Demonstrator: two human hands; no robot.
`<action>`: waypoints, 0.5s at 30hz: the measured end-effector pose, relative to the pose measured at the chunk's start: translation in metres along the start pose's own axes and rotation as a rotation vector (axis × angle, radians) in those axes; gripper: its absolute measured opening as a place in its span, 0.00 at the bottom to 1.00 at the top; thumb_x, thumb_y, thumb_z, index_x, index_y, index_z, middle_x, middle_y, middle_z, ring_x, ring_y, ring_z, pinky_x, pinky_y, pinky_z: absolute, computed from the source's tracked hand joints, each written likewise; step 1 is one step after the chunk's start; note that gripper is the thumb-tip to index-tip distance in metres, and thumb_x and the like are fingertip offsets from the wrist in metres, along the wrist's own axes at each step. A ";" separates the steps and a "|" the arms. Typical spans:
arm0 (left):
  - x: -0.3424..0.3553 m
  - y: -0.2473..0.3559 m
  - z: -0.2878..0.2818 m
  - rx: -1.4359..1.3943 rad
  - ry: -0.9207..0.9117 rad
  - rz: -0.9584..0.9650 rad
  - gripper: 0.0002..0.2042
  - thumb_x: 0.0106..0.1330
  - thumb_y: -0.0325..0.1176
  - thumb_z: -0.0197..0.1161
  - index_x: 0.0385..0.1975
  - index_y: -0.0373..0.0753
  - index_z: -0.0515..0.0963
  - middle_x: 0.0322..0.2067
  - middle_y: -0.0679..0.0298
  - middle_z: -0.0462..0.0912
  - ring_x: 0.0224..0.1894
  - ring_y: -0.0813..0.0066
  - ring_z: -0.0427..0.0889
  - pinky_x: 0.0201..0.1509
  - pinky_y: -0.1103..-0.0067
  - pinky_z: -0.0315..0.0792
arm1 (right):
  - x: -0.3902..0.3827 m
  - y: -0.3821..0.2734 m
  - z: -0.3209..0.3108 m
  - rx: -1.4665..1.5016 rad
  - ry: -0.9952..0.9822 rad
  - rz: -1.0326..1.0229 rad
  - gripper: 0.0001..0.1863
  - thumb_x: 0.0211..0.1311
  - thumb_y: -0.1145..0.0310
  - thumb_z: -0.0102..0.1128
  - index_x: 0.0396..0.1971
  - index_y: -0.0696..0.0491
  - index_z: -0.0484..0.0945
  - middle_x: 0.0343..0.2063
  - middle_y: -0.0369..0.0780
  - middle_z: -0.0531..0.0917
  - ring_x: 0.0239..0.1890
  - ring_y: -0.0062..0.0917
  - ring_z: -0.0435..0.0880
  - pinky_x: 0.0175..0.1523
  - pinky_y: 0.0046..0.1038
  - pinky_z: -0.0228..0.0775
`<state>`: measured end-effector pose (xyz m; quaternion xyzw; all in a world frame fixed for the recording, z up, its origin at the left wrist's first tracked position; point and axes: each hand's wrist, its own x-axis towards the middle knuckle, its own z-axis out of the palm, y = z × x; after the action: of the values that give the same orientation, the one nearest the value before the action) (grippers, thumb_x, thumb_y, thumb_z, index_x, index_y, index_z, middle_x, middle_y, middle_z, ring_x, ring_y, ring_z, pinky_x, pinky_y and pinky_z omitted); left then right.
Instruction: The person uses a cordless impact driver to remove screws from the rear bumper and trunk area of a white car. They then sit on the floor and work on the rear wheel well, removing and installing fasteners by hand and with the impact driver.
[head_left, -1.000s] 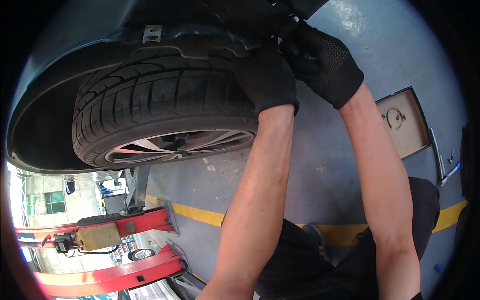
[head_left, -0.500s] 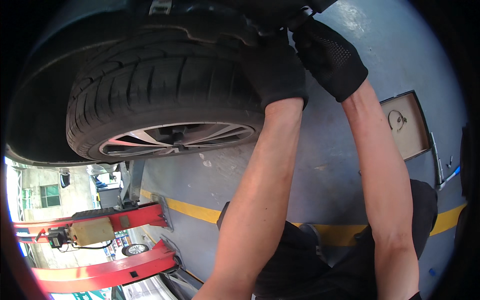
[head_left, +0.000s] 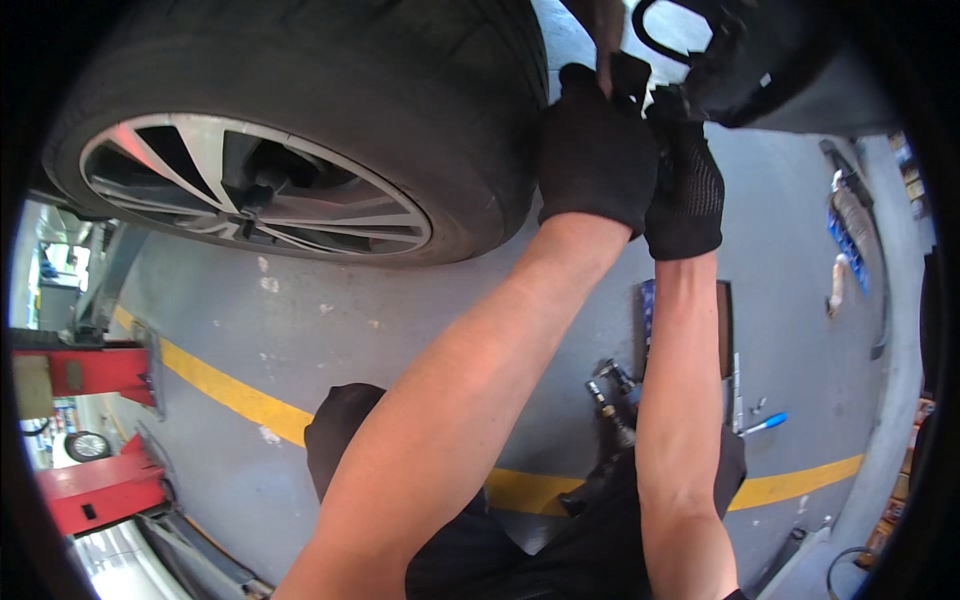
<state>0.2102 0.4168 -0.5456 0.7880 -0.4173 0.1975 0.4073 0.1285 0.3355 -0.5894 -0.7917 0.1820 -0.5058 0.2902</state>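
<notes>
A: What are the two hands doing?
B: The left hand [head_left: 597, 160] is up by the tyre, next to a flat, dark strip [head_left: 606, 40]. The right hand [head_left: 688, 185] is just beside it, under a big black part [head_left: 775, 75].
A: Are they holding on tight?
B: I can't tell. The left one looks bent and round, but its fingertips are hidden. The right one's fingers are hidden too.
A: What do the gloves feel like?
B: They look like soft, stretchy cloth. The right one has tiny dots in rows.
A: And the strip and the black part?
B: They're at the top, right of the tyre [head_left: 410, 130]. The strip is long and thin, and its low end meets the left glove. The black part is bulky and a bit shiny, with a thin, curved loop [head_left: 640, 30] on its left.
A: What's the wheel like?
B: The tyre is fat, dark rubber. The rim [head_left: 205, 160] is shiny, with flat, pointy spokes.
A: What about the floor [head_left: 320, 320]?
B: Smooth and grey, with a yellow stripe [head_left: 240, 393]. A tool's blue handle [head_left: 770, 421] lies by the right arm.
</notes>
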 end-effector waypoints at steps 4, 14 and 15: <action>0.003 0.025 -0.029 -0.478 -0.136 -0.430 0.09 0.62 0.32 0.57 0.35 0.32 0.73 0.33 0.42 0.81 0.41 0.47 0.82 0.42 0.61 0.76 | 0.008 -0.004 -0.023 -0.308 -0.145 -0.115 0.13 0.62 0.74 0.56 0.47 0.53 0.79 0.41 0.43 0.83 0.41 0.37 0.84 0.45 0.31 0.75; 0.005 0.022 -0.037 -0.637 -0.221 -0.560 0.15 0.64 0.36 0.56 0.45 0.34 0.71 0.37 0.44 0.82 0.44 0.44 0.81 0.48 0.59 0.74 | 0.010 -0.014 -0.034 -0.612 -0.336 -0.118 0.24 0.62 0.68 0.58 0.59 0.53 0.71 0.54 0.46 0.78 0.55 0.40 0.78 0.57 0.33 0.70; 0.004 0.026 -0.035 -0.674 -0.213 -0.547 0.14 0.65 0.36 0.55 0.44 0.34 0.72 0.37 0.44 0.82 0.44 0.45 0.81 0.49 0.59 0.74 | 0.010 -0.007 -0.037 -0.487 -0.295 -0.012 0.23 0.63 0.68 0.57 0.59 0.53 0.71 0.54 0.46 0.78 0.55 0.38 0.77 0.57 0.32 0.69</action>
<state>0.1921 0.4348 -0.5103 0.7087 -0.2741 -0.1468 0.6334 0.0987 0.3251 -0.5663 -0.9043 0.2491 -0.3281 0.1117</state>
